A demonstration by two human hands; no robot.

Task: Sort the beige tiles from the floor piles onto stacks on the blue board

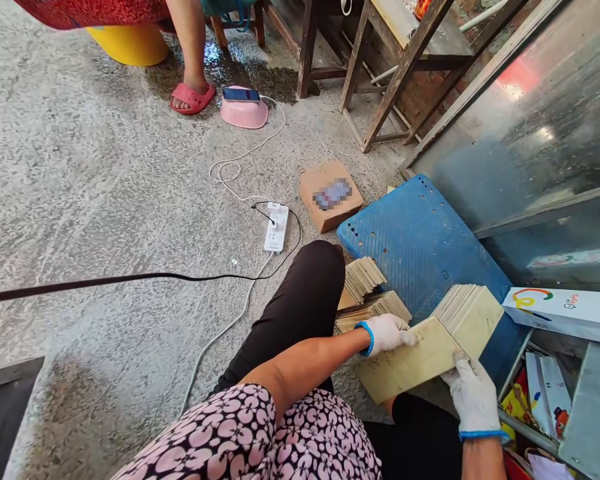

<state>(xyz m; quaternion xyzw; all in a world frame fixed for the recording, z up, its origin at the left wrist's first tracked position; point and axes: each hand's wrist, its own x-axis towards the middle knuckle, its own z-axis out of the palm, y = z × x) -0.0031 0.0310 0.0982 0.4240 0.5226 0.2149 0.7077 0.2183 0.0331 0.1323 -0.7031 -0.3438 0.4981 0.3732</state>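
Observation:
A flat, pale yellow rectangular board (407, 360) is held between my two hands above my lap. My left hand (387, 333), in a white knit glove with a blue cuff, grips its upper left edge, the thumb lying on top. At the lower right edge my right hand (475, 393), gloved the same way, has its fingers closed on the board. Just beyond it a thick stack of similar boards (473, 313) leans on the blue plastic surface (405, 233). Two more bundles of thin boards (363, 277) lie left of it, near my knee.
A cardboard box (330, 193) sits beyond my knee. The white power strip (277, 228) and its cables cross the concrete floor. A phone (241, 95) rests on a pink basin (245, 115), near another person's foot in a red sandal (194, 99). A white carton (565, 310) lies at right.

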